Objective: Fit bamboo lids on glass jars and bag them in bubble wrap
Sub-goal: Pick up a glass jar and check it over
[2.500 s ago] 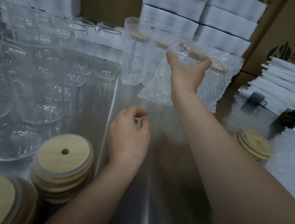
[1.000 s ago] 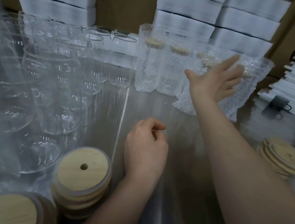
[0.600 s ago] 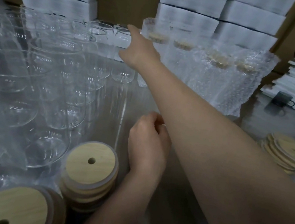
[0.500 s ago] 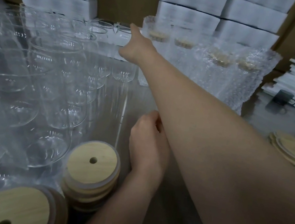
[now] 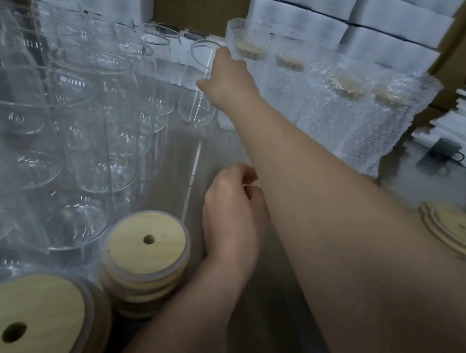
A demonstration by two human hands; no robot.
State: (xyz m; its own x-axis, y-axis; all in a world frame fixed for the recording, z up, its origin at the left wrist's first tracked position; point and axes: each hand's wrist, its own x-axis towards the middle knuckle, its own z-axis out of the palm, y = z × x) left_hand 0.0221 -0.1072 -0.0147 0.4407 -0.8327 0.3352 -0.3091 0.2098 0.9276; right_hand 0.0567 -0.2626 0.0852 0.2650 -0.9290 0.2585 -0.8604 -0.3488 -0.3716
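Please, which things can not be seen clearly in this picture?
Head view only.
- Right hand: fingers behind its own back, so grip on the glass jar unclear.
- Left hand: palm covered by curled fingers.
- Nearest bamboo lid: cut by the bottom edge.
- Lids in the bubble wrap bags: blurred by wrap.

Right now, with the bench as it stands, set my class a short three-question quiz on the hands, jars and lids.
1. True or false: the jar that the right hand grips already has a lid on.
2. How many wrapped jars stand in the back row? A two, B four, C six.
3. Fill in: the lid stack nearest the left hand lies to that hand's ____.
Key: 1 false, the jar is open. 2 B. 3 left.
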